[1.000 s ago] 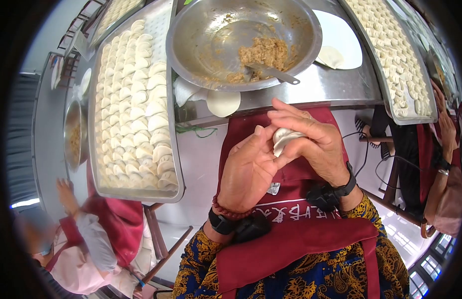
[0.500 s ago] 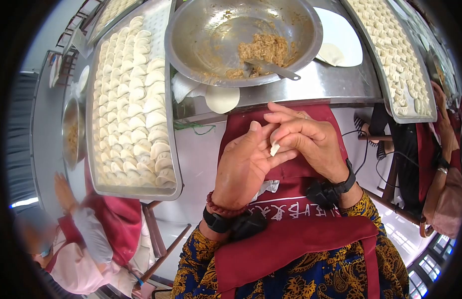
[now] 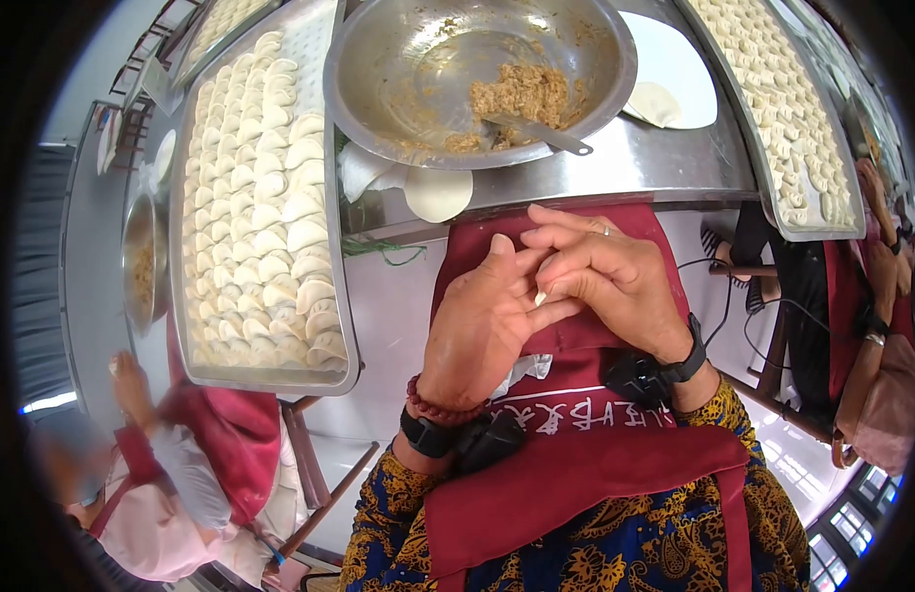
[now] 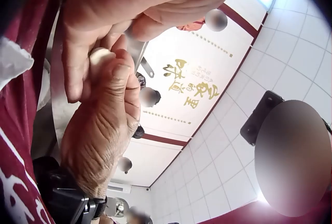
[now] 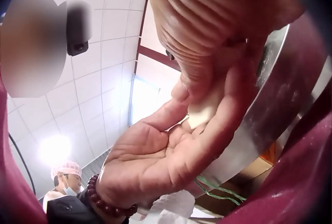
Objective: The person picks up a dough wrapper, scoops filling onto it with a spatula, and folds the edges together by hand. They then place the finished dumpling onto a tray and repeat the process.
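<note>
In the head view, my left hand [image 3: 482,321] lies palm up over the apron, thumb sticking up, fingers reaching under the right hand. My right hand [image 3: 615,281] pinches a small pale dumpling [image 3: 541,297], mostly hidden behind its fingers. Seen from the right wrist, the white dough [image 5: 205,111] rests on the left fingers while the right thumb and fingers press it from above. A rounded bit of the dough [image 4: 101,58] also shows between the hands in the left wrist view.
A metal bowl [image 3: 398,133] with meat filling [image 3: 517,104] and a spoon [image 3: 541,134] stands ahead. Dumpling trays [image 3: 351,326] [image 3: 818,235] flank it. One wrapper [image 3: 438,194] lies by the bowl; others [image 3: 655,104] lie on a white plate [image 3: 675,54]. People sit on both sides.
The dumpling, broadly visible between both hands a second ago, now shows only a small tip. The right fingers have closed in on it, and the left palm has turned more upward.
</note>
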Tool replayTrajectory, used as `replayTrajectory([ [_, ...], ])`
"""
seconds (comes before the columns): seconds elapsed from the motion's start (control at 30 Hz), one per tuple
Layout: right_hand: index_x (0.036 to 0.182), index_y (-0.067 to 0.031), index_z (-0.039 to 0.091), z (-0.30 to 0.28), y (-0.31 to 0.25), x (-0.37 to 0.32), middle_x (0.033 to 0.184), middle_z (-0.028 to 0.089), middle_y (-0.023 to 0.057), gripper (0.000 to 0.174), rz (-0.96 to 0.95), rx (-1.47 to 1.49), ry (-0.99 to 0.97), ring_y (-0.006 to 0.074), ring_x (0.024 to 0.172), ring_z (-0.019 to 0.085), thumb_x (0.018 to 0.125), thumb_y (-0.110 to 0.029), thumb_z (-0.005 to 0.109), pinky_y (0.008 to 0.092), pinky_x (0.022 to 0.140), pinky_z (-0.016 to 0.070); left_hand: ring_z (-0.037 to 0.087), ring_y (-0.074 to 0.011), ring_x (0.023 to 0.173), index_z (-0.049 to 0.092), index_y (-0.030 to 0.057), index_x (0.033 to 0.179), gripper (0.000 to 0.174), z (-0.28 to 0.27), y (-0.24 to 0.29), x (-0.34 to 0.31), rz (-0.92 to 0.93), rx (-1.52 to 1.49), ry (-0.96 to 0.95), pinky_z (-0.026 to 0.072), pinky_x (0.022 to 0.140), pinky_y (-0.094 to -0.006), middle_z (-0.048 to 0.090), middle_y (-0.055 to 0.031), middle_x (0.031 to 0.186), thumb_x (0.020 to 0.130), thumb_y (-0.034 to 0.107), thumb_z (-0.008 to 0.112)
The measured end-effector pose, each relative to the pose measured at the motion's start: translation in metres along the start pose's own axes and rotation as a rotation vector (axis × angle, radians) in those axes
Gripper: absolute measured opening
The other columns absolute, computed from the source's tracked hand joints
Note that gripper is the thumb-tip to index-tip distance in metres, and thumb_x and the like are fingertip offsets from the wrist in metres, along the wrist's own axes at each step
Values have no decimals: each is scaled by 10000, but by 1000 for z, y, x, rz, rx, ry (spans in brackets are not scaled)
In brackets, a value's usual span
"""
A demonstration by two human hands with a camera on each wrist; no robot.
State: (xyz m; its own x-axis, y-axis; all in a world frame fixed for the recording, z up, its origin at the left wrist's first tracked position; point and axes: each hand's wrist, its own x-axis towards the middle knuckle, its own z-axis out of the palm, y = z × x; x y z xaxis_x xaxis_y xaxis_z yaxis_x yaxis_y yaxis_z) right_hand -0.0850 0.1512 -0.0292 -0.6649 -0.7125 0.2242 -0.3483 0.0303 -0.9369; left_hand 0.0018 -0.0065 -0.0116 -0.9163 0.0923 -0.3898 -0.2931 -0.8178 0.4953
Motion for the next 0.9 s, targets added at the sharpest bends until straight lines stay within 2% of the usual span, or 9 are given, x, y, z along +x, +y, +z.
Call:
replayTrajectory([
  [0.07,941,-45,745,4,1,-1,1141,716,120,108,83,157,112,273,1267,563,849,-35,689,375,1015,433,504,-284,1275,413,-78,1358,573,5,0,2,24,-79,-8,429,1078,-499,491,-196,1374,1071,413,341],
  [0.17,974,-36,746,5,5,0,1148,713,123,138,88,199,77,272,1281,548,848,-32,688,362,1001,448,464,-307,1314,348,-74,1395,617,6,-1,5,3,-130,-18,399,1105,-512,449,-207,1402,1071,448,297],
  [0.3,999,-40,746,4,-1,3,1155,711,119,159,193,97,88,270,1294,535,851,-43,688,362,1003,447,474,-313,1306,324,-68,1408,626,6,1,3,2,-135,16,398,1110,-511,447,-207,1398,1071,458,270],
  [0.47,964,-80,745,2,-2,6,1146,717,73,139,-10,-92,-53,270,1295,541,829,-89,712,396,1019,422,487,-309,1296,358,-60,1391,608,7,1,2,-8,-40,-20,416,1099,-488,454,-202,1396,1076,449,251],
  [0.57,917,-87,741,3,0,6,1129,720,73,103,-89,-151,-63,275,1286,550,819,-111,720,401,1002,429,484,-300,1302,381,-66,1377,616,5,0,3,-29,-17,-39,423,1092,-477,459,-201,1394,1077,453,238],
  [0.7,892,-83,737,4,2,4,1141,716,87,75,-89,-159,-65,272,1276,561,831,-119,711,392,993,429,482,-296,1306,398,-65,1369,634,7,0,3,-23,-3,-59,420,1093,-472,458,-201,1399,1073,470,232],
  [0.8,943,-86,743,3,4,2,1159,708,113,113,-54,-96,-47,273,1274,562,841,-96,695,401,1006,426,477,-304,1312,372,-55,1394,649,7,1,3,-38,-1,-81,411,1095,-492,452,-209,1407,1068,487,229],
  [0.87,1024,-61,739,2,0,2,1183,700,119,175,136,65,5,251,1269,564,863,-55,670,389,1023,434,486,-323,1302,335,-38,1424,652,8,2,3,-51,-52,-48,409,1087,-526,445,-218,1415,1064,497,235],
  [0.9,1024,-61,739,1,0,2,1183,700,119,175,136,66,5,251,1269,564,863,-55,670,389,1023,434,486,-323,1302,335,-38,1424,652,7,2,3,-50,-51,-48,409,1087,-526,445,-218,1415,1064,497,235],
])
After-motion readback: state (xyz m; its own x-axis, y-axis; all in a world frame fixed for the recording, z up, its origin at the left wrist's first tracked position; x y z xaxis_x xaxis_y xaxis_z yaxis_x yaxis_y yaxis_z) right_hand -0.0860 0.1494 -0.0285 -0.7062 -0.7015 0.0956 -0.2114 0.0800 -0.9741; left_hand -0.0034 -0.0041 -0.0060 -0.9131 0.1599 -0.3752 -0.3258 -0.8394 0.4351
